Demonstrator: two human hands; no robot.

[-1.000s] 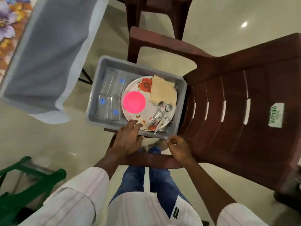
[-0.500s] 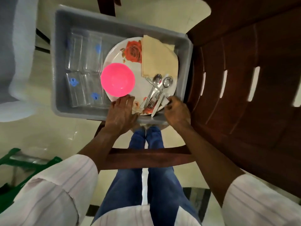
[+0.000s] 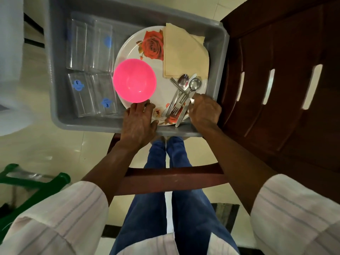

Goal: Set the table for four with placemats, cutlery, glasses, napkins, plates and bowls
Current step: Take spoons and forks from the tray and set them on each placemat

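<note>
Since a moment ago both hands have slid deeper into the grey plastic tub (image 3: 88, 124). My right hand (image 3: 204, 111) has crossed its near wall and curls onto the heap of steel cutlery (image 3: 181, 96), fingers seemingly pinching a handle, to gather it first, I judge. My left hand (image 3: 138, 124) lies with fingers spread on the white rose-printed plate (image 3: 128, 50), steadying it beside the bright pink plastic bowl (image 3: 134, 80). Folded beige napkins (image 3: 182, 54) sit toward the tub's far right corner, and clear glasses (image 3: 90, 46) lie along its left side.
</note>
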